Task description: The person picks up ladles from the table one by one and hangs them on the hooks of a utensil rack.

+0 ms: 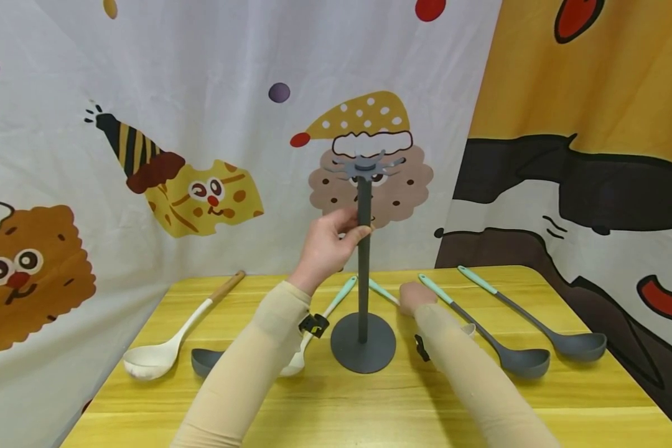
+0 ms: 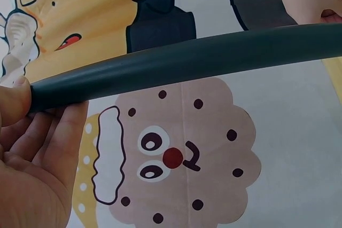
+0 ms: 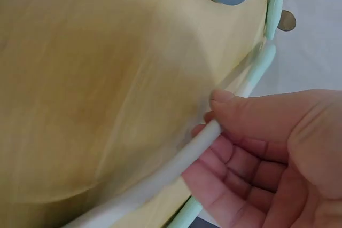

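In the head view, a dark grey utensil stand (image 1: 363, 267) rises upright from a round base, with a ring of hooks (image 1: 365, 167) at its top. My left hand (image 1: 330, 246) grips its pole between thumb and fingers below the hooks; the left wrist view shows the same pole (image 2: 187, 57) held at one end. To the right of the base, my right hand (image 1: 417, 297) pinches the handle of a white ladle (image 3: 160, 177) with a mint end. That ladle lies low by the tabletop, its bowl mostly hidden behind the right forearm.
Left of the stand lie a white ladle with a wooden handle (image 1: 151, 363), a grey ladle (image 1: 204, 361) partly under the left sleeve, and a white mint-handled utensil (image 1: 336, 298). Two grey mint-handled ladles (image 1: 523, 361) lie on the right. A cartoon curtain (image 1: 291, 37) hangs behind the wooden table (image 1: 358, 410).
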`<state>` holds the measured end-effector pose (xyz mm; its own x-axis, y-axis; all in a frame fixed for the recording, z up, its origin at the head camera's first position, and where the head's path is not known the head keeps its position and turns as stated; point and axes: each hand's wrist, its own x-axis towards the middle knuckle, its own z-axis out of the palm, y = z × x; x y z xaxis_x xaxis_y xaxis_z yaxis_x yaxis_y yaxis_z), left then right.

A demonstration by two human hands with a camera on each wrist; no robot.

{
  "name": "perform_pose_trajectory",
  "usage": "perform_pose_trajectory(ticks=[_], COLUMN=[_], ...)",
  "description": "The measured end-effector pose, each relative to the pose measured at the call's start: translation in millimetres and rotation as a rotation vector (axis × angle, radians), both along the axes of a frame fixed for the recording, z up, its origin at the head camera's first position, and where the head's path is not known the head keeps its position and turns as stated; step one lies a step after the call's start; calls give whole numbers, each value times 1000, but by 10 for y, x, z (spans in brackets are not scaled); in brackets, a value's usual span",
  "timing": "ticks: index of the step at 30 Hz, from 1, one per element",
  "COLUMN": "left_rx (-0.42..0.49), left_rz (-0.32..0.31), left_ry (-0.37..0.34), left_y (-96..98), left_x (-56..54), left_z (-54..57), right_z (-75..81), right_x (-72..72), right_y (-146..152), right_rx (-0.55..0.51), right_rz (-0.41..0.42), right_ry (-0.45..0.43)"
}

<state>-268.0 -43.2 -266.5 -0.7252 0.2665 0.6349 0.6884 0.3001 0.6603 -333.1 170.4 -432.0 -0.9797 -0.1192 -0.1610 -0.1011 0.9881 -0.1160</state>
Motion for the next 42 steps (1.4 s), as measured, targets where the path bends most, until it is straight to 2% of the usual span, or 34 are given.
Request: perform_pose_trajectory(ticks=[6,11,23,42], left_rx=[-3,-14,-3,-11], left_rz=[18,22,3,23], left_ry=[-10,-1,10,18], left_y=[-20,-14,4,9], left_x=[-3,-3,1,-8], left_z=[5,9,-10,-26], right_z=[3,28,189,201], right_x=[-37,-50,93,163], right_y=[55,158,386,536], right_rx=[-7,-116,-370,-502], right_rz=[13,-18,-48,-61], right_ry=[48,94,230,383])
